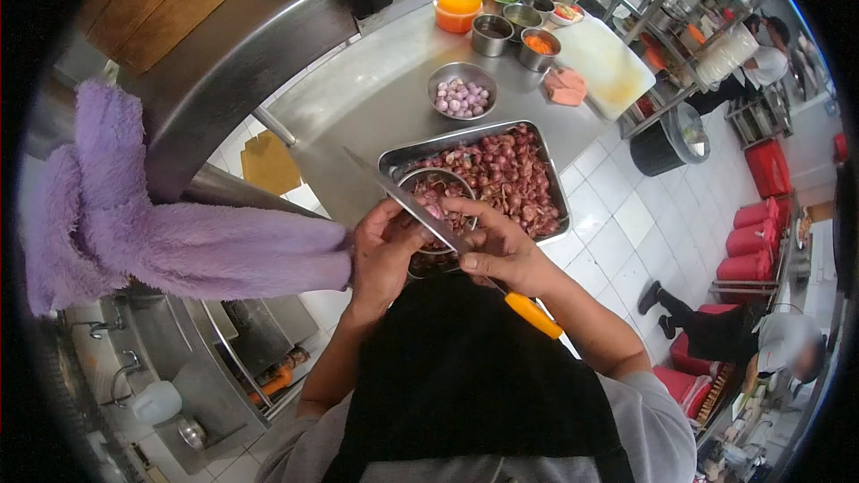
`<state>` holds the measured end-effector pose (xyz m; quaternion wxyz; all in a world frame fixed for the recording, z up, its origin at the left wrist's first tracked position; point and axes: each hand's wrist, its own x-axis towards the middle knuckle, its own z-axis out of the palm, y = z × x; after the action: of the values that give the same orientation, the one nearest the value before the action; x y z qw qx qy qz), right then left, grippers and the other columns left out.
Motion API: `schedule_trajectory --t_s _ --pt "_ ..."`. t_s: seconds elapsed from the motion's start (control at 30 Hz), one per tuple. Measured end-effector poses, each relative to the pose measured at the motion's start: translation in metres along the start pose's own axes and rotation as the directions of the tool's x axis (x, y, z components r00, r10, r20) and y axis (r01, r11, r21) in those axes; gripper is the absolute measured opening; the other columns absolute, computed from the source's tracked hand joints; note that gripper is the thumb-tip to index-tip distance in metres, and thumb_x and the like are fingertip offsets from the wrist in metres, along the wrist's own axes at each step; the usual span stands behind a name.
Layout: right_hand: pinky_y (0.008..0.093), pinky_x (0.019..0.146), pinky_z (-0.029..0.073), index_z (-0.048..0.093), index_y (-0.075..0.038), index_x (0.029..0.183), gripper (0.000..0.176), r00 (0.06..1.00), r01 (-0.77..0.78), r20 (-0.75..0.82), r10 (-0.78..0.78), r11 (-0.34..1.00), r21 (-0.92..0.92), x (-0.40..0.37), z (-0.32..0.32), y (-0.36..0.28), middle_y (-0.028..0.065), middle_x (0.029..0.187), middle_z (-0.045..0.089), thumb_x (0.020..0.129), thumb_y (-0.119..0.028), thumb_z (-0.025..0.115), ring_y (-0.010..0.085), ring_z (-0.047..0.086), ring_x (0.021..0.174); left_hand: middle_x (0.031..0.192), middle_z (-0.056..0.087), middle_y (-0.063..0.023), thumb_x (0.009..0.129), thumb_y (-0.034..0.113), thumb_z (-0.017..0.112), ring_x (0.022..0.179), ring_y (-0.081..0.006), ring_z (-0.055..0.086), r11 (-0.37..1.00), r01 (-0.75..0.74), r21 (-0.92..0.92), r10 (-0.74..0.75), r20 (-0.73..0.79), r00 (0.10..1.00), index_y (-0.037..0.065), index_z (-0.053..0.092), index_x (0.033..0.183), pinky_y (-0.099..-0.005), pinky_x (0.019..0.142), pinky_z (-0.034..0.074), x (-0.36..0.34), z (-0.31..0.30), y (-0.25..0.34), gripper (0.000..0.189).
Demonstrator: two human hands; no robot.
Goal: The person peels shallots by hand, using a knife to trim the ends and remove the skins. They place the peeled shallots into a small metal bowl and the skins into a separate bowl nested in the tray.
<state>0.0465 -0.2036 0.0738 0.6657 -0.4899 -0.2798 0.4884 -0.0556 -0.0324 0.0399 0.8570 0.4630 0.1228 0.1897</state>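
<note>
My right hand (pixel 506 250) is closed around a knife (pixel 420 212), gripping it low on the blade, with the yellow handle (pixel 534 315) sticking out below. The blade slants up and left across both hands. Behind it, the fingers of my left hand (pixel 385 246) pinch a small shallot (pixel 435 211), partly hidden by the blade. Just beneath both hands is a round metal bowl (pixel 463 182) with peelings in it, set inside a steel tray (pixel 564 206). Unpeeled red shallots (pixel 514 165) fill the rest of that tray. Peeled shallots (pixel 463 97) lie in another metal bowl (pixel 433 88) beyond it.
Metal containers of ingredients, including an orange one (pixel 538 46), stand on the steel counter (pixel 358 98) near a white cutting board (pixel 617 80). A purple towel (pixel 215 246) hangs at left. A bin (pixel 658 156) and a person (pixel 761 340) are at right.
</note>
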Motion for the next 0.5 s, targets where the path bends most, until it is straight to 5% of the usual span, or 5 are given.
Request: schedule_trajectory --t_s 0.17,0.5 --pt "0.0207 0.055 0.039 0.032 -0.012 0.149 0.069 1.000 0.012 0.019 -0.012 1.000 -0.001 0.001 0.000 0.002 0.0003 0.077 0.055 0.090 -0.020 0.068 0.0076 0.052 0.062 0.111 0.064 -0.0086 0.084 -0.008 0.065 0.103 -0.0153 0.062 0.995 -0.025 0.101 0.027 -0.012 1.000 -0.002 0.060 0.112 -0.0287 0.093 0.051 0.000 0.001 0.001 0.029" --pt "0.0224 0.055 0.038 0.035 -0.013 0.149 0.064 0.997 -0.071 0.039 0.066 0.987 0.146 0.001 -0.010 0.000 -0.0013 0.075 0.053 0.093 -0.023 0.065 0.0069 0.048 0.063 0.115 0.063 -0.0108 0.089 -0.005 0.062 0.104 -0.0194 0.062 0.993 0.006 -0.116 0.002 0.063 0.998 -0.002 0.058 0.117 -0.0329 0.091 0.052 -0.001 -0.007 -0.001 0.028"
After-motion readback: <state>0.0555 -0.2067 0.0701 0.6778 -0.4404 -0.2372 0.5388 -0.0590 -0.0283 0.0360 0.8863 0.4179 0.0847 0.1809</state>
